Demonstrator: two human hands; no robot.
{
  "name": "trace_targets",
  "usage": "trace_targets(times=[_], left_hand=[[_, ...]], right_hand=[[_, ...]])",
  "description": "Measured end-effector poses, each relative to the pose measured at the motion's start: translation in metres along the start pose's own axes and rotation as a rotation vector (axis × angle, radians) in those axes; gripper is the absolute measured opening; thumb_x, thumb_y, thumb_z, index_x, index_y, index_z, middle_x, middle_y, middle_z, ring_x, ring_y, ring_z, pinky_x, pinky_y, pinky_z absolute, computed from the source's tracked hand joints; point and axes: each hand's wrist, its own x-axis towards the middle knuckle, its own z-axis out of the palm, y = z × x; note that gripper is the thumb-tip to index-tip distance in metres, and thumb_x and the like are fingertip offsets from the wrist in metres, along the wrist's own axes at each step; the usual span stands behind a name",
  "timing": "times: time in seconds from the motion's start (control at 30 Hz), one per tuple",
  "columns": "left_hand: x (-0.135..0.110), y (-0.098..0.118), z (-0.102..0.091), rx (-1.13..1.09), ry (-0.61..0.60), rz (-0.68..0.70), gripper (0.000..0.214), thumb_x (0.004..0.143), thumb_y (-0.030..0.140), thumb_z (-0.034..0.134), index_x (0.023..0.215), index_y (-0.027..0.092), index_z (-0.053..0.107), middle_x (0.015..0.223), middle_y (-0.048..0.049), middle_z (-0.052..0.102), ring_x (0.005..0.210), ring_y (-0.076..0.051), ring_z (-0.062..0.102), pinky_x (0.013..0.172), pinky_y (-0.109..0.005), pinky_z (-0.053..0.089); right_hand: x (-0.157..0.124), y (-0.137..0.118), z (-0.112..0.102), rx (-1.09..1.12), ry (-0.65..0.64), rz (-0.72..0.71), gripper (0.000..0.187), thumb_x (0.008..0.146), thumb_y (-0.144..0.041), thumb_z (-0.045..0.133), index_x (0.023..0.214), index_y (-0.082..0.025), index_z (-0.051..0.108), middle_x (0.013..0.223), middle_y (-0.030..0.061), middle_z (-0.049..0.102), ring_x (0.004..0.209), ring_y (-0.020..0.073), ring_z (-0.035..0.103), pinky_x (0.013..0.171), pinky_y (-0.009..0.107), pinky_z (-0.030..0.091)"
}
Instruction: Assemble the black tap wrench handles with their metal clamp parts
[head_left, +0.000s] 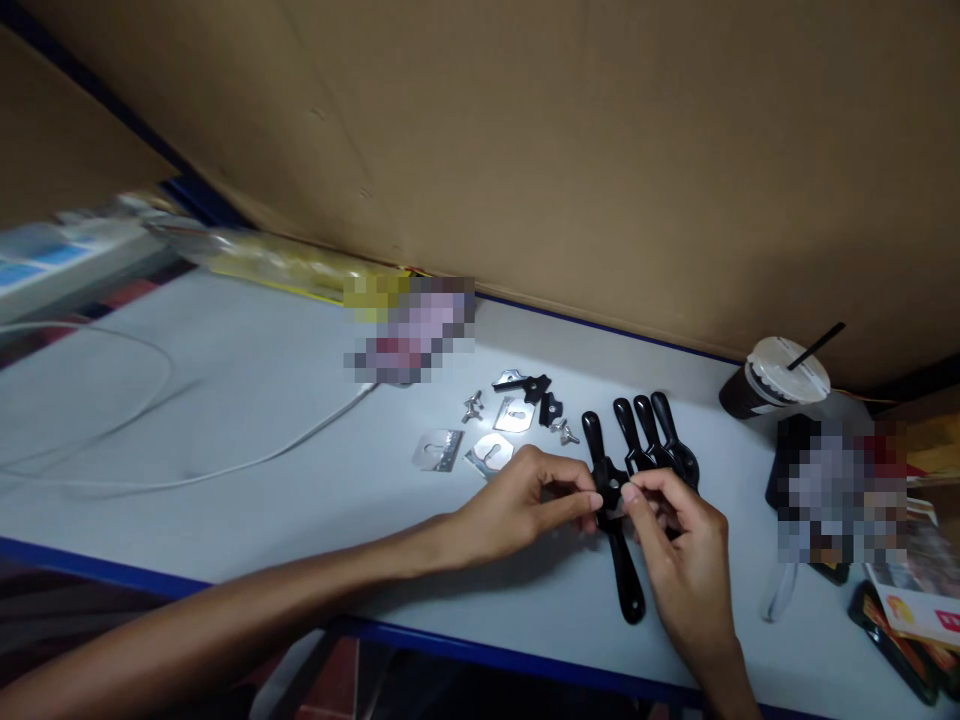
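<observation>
A black two-handled spokeshave [628, 580] lies aslant on the grey table, with its middle between my hands. From the left, my left hand [517, 512] pinches at its centre with thumb and fingers. My right hand [686, 545] closes on the opposite side of the same centre, where a small black plate sits. My fingers partly cover that part. Several more black spokeshaves [643, 432] lie side by side just beyond my right hand. Slotted metal blades [514, 414], black cap plates [551, 408] and silver thumb screws [473, 405] are scattered beyond my left hand.
A lidded drink cup [776, 375] with a black straw stands at the back right. A white cable [300, 445] crosses the left side to a blurred-out object. Plastic-wrapped yellow material [300, 268] lies along the brown partition [570, 170]. Packets [919, 600] lie at right.
</observation>
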Motion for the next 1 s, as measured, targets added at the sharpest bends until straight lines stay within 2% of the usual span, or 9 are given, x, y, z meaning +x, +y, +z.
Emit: trace_targets(times=[0.1,0.23,0.3,0.37,0.43,0.53,0.6,0.8,1.0], left_hand=[[0.002,0.000,-0.006,0.096,0.048,0.041,0.032,0.094,0.038,0.059,0.073,0.016,0.069,0.069,-0.0031,0.070,0.065,-0.011,0.062,0.066,-0.025,0.046],[0.006,-0.006,-0.016,0.199,0.189,0.103,0.032,0.096,0.036,0.055,0.075,0.016,0.066,0.068,-0.0015,0.067,0.064,-0.012,0.060,0.064,-0.026,0.046],[0.007,-0.009,-0.019,0.249,0.212,0.132,0.027,0.098,0.035,0.054,0.086,0.015,0.069,0.072,-0.0013,0.068,0.064,-0.012,0.060,0.062,-0.025,0.046],[0.007,-0.010,-0.019,0.311,0.184,0.190,0.024,0.099,0.035,0.055,0.106,0.016,0.069,0.082,-0.0025,0.070,0.069,-0.013,0.061,0.064,-0.026,0.048],[0.006,-0.010,-0.017,0.375,0.085,0.283,0.024,0.101,0.033,0.055,0.115,0.018,0.068,0.092,-0.0048,0.072,0.077,-0.014,0.064,0.072,-0.028,0.050],[0.004,-0.009,-0.014,0.446,-0.058,0.376,0.023,0.103,0.028,0.051,0.100,0.018,0.071,0.091,-0.0057,0.071,0.080,-0.014,0.064,0.075,-0.027,0.050],[0.004,-0.010,-0.013,0.460,-0.069,0.369,0.024,0.104,0.026,0.049,0.094,0.018,0.070,0.087,-0.0047,0.070,0.076,-0.014,0.063,0.072,-0.026,0.049],[0.010,-0.014,-0.020,0.498,0.160,0.276,0.023,0.102,0.025,0.049,0.087,0.017,0.065,0.078,-0.0006,0.067,0.069,-0.012,0.060,0.067,-0.025,0.046],[0.011,-0.017,-0.040,0.793,0.390,0.378,0.025,0.102,0.026,0.045,0.090,0.017,0.065,0.075,-0.0018,0.068,0.062,-0.011,0.057,0.062,-0.026,0.043]], right_hand=[[0.003,0.006,-0.003,-0.164,0.054,-0.015,0.025,0.098,-0.035,0.052,0.080,-0.022,0.062,0.063,-0.0040,0.059,0.052,0.0115,0.053,0.054,0.023,0.040],[0.003,0.015,-0.006,-0.359,-0.021,-0.042,0.024,0.099,-0.031,0.049,0.078,-0.022,0.061,0.068,-0.0032,0.061,0.056,0.0125,0.053,0.058,0.026,0.038],[0.003,0.015,-0.007,-0.360,-0.046,-0.062,0.024,0.099,-0.029,0.049,0.079,-0.022,0.060,0.067,-0.0037,0.059,0.055,0.0120,0.052,0.057,0.025,0.037],[0.002,0.012,-0.008,-0.339,-0.099,-0.121,0.023,0.101,-0.028,0.048,0.081,-0.022,0.060,0.069,-0.0038,0.059,0.054,0.0111,0.052,0.056,0.025,0.037],[0.003,0.007,-0.009,-0.327,-0.160,-0.201,0.023,0.101,-0.026,0.046,0.083,-0.022,0.060,0.073,-0.0029,0.061,0.057,0.0108,0.053,0.056,0.024,0.038],[0.004,0.000,-0.011,-0.310,-0.187,-0.262,0.023,0.102,-0.024,0.045,0.083,-0.023,0.058,0.075,-0.0021,0.061,0.061,0.0108,0.056,0.057,0.022,0.038],[0.004,0.000,-0.011,-0.321,-0.160,-0.262,0.023,0.102,-0.023,0.045,0.083,-0.023,0.058,0.075,-0.0020,0.060,0.062,0.0110,0.056,0.057,0.022,0.038],[0.000,0.013,-0.007,-0.464,0.017,-0.148,0.025,0.099,-0.027,0.047,0.076,-0.023,0.058,0.066,-0.0030,0.060,0.053,0.0122,0.053,0.056,0.025,0.037],[-0.005,0.017,0.007,-0.465,0.017,-0.027,0.027,0.097,-0.030,0.048,0.073,-0.024,0.058,0.058,-0.0036,0.063,0.048,0.0141,0.057,0.053,0.027,0.034]])
